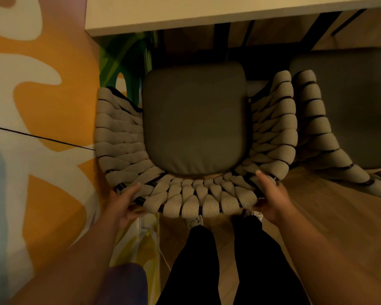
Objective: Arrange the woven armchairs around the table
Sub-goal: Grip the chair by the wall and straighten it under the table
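A woven armchair with thick beige straps and a grey seat cushion stands right below me, its front tucked under the pale table. My left hand grips the left part of its curved backrest. My right hand grips the right part of the same backrest. A second woven armchair stands close beside it on the right, its arm almost touching the first chair's arm.
A wall painted in orange and cream shapes runs close along the chair's left side. Dark table legs stand under the table. My legs in black trousers are just behind the chair on a wooden floor.
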`<state>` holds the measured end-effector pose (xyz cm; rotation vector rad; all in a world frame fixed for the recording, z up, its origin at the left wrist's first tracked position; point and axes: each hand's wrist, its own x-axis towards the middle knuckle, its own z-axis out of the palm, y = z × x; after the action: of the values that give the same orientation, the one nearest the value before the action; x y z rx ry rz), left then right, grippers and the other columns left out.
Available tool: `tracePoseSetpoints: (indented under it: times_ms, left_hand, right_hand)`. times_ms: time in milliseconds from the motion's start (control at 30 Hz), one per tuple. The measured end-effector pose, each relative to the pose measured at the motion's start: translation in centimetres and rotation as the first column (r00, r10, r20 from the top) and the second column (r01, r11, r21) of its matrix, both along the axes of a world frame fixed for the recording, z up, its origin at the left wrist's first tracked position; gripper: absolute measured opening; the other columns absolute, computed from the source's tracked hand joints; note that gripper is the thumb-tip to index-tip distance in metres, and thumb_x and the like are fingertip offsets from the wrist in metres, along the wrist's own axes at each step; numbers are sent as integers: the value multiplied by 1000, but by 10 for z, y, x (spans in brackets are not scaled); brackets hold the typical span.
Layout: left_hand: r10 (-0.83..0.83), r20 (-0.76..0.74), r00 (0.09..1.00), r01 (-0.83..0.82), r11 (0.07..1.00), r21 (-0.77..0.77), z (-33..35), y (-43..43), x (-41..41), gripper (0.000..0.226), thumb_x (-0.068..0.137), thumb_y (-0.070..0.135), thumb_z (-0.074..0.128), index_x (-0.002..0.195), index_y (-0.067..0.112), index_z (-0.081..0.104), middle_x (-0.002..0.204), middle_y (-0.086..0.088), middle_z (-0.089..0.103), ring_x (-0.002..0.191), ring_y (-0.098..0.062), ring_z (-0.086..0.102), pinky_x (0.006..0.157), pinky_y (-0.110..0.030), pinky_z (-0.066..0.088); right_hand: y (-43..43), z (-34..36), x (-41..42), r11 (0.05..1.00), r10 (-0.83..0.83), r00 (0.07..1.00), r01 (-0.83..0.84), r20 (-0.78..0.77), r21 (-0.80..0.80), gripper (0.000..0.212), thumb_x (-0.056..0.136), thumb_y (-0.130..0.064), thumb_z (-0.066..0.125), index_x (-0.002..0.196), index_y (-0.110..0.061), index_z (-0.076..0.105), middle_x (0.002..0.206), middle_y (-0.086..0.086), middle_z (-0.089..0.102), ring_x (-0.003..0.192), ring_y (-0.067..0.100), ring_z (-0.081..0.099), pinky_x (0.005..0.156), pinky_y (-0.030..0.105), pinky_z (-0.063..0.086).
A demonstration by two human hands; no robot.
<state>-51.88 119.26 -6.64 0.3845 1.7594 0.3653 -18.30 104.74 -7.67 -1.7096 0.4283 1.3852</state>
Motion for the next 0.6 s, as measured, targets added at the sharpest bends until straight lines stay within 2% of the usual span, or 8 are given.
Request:
tracePoseSetpoints:
  times_ms: [100,167,233,300,367,500,600]
  left_hand:
    - [44,60,997,-45,999,16,-9,12,2,31,92,3,66,122,12,62,122,-15,67,99,-32,67,72,-47,56]
    - [35,70,997,-37,999,23,-11,7,7,20,94,-2,60,106,14,64,111,-13,68,94,-29,66,73,-45,54]
    - [18,65,998,-19,1000,16,-14,-8,9,21,96,-3,57,110,12,63,107,-11,67,94,-28,65,73,-43,53]
    - [17,61,998,-16,1000,-13,-18,-21,8,35,95,-3,59,128,8,59,118,-15,67,101,-32,66,71,-43,55]
    - [25,49,999,-24,1000,-17,-25,-27,5,46,92,-3,62,137,8,54,128,-19,64,108,-36,66,69,-44,58]
    - [30,58,998,-31,1000,6,-23,-21,12,35,94,-4,59,127,7,59,119,-16,66,100,-33,66,69,-45,55]
    - [-10,62,998,10,1000,7,-17,-12,23,18,96,-3,56,106,10,63,107,-13,66,91,-28,64,75,-44,53]
  right_hand:
    - [6,-12,7,999,24,997,-21,72,-39,16,92,-11,66,108,-16,66,111,15,72,96,35,71,78,54,59]
    - [2,-14,7,999,35,996,-33,82,-34,14,92,-9,65,105,-16,66,108,15,73,94,35,72,80,55,59]
    - [-11,-15,11,998,43,995,-39,94,-43,21,93,-12,66,113,-18,65,109,13,73,95,36,72,80,58,59]
    - [-28,-17,15,998,40,994,-34,97,-57,28,94,-16,66,121,-20,62,111,12,73,97,36,72,78,60,59]
    - [-39,-18,16,998,42,994,-36,103,-56,29,94,-17,66,123,-20,63,113,13,73,98,37,71,75,59,60]
    - [-37,-18,19,998,43,995,-39,95,-41,25,94,-13,66,118,-19,66,110,14,74,98,38,72,81,62,58]
    - [-22,-16,25,998,62,994,-60,91,-28,17,93,-10,65,109,-16,67,108,16,73,96,39,72,83,65,56]
